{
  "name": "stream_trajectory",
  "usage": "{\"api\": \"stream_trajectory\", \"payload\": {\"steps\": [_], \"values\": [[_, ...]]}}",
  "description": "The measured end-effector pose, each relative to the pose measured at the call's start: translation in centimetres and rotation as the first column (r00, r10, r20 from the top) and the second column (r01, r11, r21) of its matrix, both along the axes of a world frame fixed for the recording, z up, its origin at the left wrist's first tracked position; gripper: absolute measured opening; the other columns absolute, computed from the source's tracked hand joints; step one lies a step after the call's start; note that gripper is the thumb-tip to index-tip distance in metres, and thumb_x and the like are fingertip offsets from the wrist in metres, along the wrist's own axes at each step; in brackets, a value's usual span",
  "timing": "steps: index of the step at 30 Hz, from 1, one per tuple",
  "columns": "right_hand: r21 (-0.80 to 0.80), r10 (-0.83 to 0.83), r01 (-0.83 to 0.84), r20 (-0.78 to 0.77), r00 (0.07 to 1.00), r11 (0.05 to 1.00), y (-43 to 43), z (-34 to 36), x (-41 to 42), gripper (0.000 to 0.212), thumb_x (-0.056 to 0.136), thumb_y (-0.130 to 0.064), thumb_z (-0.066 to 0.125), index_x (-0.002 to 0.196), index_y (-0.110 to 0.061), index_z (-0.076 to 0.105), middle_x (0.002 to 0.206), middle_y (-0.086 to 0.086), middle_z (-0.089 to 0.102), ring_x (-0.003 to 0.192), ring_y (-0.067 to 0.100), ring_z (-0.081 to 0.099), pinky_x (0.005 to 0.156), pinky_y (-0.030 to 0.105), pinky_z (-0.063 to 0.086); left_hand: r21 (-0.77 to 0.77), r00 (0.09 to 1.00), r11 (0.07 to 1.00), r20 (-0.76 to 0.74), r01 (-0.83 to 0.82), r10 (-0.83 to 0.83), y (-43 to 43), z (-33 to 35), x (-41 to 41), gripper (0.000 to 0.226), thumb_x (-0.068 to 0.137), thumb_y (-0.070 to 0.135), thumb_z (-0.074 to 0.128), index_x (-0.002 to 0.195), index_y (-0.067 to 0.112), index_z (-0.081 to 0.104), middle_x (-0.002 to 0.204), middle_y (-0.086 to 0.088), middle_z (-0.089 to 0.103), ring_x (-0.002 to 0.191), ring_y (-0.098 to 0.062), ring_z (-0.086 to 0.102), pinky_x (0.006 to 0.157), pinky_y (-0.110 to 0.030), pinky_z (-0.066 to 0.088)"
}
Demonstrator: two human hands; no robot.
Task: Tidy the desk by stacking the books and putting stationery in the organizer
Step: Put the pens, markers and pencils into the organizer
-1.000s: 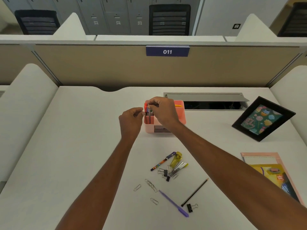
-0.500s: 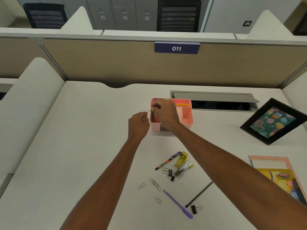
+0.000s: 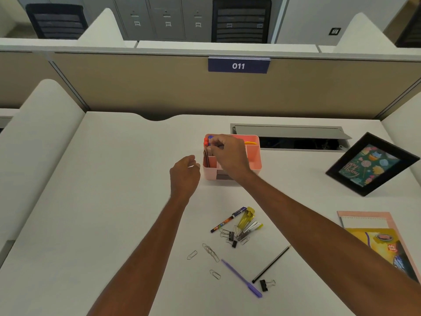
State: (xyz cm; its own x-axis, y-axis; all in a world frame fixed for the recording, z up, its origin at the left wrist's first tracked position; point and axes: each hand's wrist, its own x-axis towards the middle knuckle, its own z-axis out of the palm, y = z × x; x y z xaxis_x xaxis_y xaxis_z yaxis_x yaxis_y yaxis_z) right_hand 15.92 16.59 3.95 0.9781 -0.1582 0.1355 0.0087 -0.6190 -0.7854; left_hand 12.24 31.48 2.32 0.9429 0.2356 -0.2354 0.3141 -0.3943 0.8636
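The right hand (image 3: 227,156) reaches over the pink organizer (image 3: 254,163), its fingers (image 3: 214,145) curled and pinching the tops of the orange- and blue-capped pens (image 3: 206,156), which stand upright in the organizer's 9 o'clock compartment; the left hand (image 3: 184,174) hovers just beside the organizer's 9 o'clock wall, its fingers loosely curled with the thumb apart from them, and nothing shows in its grasp; at 6 o'clock from the organizer, loose stationery lies on the desk (image 3: 102,201): a patterned pen (image 3: 227,220), paper clips (image 3: 211,252), a purple pen (image 3: 241,279), a black pencil (image 3: 271,264) and a binder clip (image 3: 264,285); the books (image 3: 373,233) lie at 4 o'clock, near the desk's edge.
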Motion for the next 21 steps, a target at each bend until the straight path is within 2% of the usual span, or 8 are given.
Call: {"api": "stream_trajectory", "payload": {"steps": [3, 6, 9, 11, 13, 15, 18, 21], "values": [[0.052, -0.037, 0.037, 0.003, 0.999, 0.998, -0.7, 0.4, -1.5, 0.013, 0.092, -0.023, 0.079, 0.104, -0.017, 0.080, 0.102, -0.004, 0.078, 0.091, 0.009, 0.070, 0.084, 0.025, 0.059, -0.048, 0.998, 0.997, -0.023, -0.052, 0.051, 0.1, 0.0, -1.7, 0.041, 0.101, 0.020, 0.060, 0.143, 0.019, 0.061, 0.139, 0.002, 0.066, 0.110, -0.007, 0.057, 0.079, -0.013, 0.040], [0.083, -0.047, 0.047, 0.004, 0.999, 0.995, -1.5, 0.5, -3.7, 0.015, 0.093, -0.025, 0.079, 0.106, -0.017, 0.080, 0.101, -0.007, 0.078, 0.090, 0.005, 0.070, 0.080, 0.019, 0.057, -0.018, 0.999, 0.999, 0.012, -0.039, 0.040, 0.0, -0.3, -4.2, 0.040, 0.101, 0.021, 0.063, 0.140, 0.022, 0.060, 0.129, 0.005, 0.068, 0.103, -0.008, 0.061, 0.073, -0.012, 0.043], [0.120, -0.041, 0.046, -0.041, 0.998, 0.992, -2.6, 0.3, -6.1, 0.014, 0.093, -0.022, 0.079, 0.105, -0.015, 0.080, 0.099, -0.006, 0.077, 0.091, 0.007, 0.070, 0.081, 0.019, 0.058, -0.003, 0.998, 1.000, 0.055, 0.027, -0.027, -0.3, -1.0, -7.2, 0.034, 0.100, 0.023, 0.067, 0.134, 0.025, 0.064, 0.119, 0.010, 0.070, 0.097, 0.002, 0.064, 0.086, -0.020, 0.055], [0.148, -0.035, 0.046, -0.074, 0.997, 0.988, -3.3, 0.2, -7.9, 0.014, 0.092, -0.021, 0.079, 0.104, -0.014, 0.080, 0.096, -0.008, 0.077, 0.088, 0.005, 0.070, 0.078, 0.015, 0.057, -0.019, 0.995, 0.998, 0.072, 0.065, -0.063, -0.6, -1.5, -9.3, 0.029, 0.098, 0.023, 0.069, 0.127, 0.025, 0.068, 0.115, 0.012, 0.072, 0.097, 0.005, 0.066, 0.090, -0.021, 0.056], [0.161, -0.019, 0.036, -0.102, 0.995, 0.986, -4.0, -0.1, -10.1, 0.011, 0.091, -0.021, 0.080, 0.101, -0.017, 0.081, 0.092, -0.011, 0.077, 0.085, 0.001, 0.070, 0.074, 0.013, 0.056, -0.037, 0.993, 0.994, 0.071, 0.101, -0.098, -1.3, -1.9, -11.3, 0.025, 0.096, 0.022, 0.071, 0.121, 0.026, 0.072, 0.110, 0.013, 0.074, 0.096, 0.005, 0.068, 0.088, -0.017, 0.055], [0.193, 0.000, 0.028, -0.147, 0.989, 0.981, -4.7, -0.6, -12.5, 0.008, 0.091, -0.021, 0.080, 0.099, -0.020, 0.081, 0.087, -0.013, 0.077, 0.081, 0.002, 0.072, 0.075, 0.016, 0.058, -0.060, 0.987, 0.987, 0.068, 0.149, -0.145, -2.5, -2.4, -13.4, 0.023, 0.094, 0.020, 0.073, 0.115, 0.027, 0.075, 0.103, 0.013, 0.075, 0.093, 0.004, 0.068, 0.082, -0.014, 0.053], [0.241, -0.015, 0.068, -0.215, 0.977, 0.968, -5.8, -1.5, -15.7, 0.008, 0.089, -0.019, 0.082, 0.096, -0.020, 0.081, 0.085, -0.012, 0.078, 0.080, 0.005, 0.074, 0.078, 0.021, 0.060, -0.041, 0.969, 0.968, 0.026, 0.248, -0.247, -4.6, -3.6, -16.5, 0.025, 0.090, 0.020, 0.074, 0.113, 0.027, 0.076, 0.099, 0.012, 0.075, 0.090, 0.000, 0.069, 0.082, -0.023, 0.058], [0.245, -0.047, 0.116, -0.270, 0.962, 0.963, -7.0, -2.6, -18.7, 0.009, 0.089, -0.014, 0.081, 0.092, -0.022, 0.081, 0.083, -0.015, 0.078, 0.079, 0.003, 0.073, 0.075, 0.019, 0.058, 0.059, 0.930, 0.929, 0.007, 0.366, -0.367, -7.0, -5.0, -18.8, 0.024, 0.089, 0.028, 0.075, 0.114, 0.029, 0.074, 0.096, 0.015, 0.072, 0.088, -0.001, 0.067, 0.081, -0.025, 0.057]]}}
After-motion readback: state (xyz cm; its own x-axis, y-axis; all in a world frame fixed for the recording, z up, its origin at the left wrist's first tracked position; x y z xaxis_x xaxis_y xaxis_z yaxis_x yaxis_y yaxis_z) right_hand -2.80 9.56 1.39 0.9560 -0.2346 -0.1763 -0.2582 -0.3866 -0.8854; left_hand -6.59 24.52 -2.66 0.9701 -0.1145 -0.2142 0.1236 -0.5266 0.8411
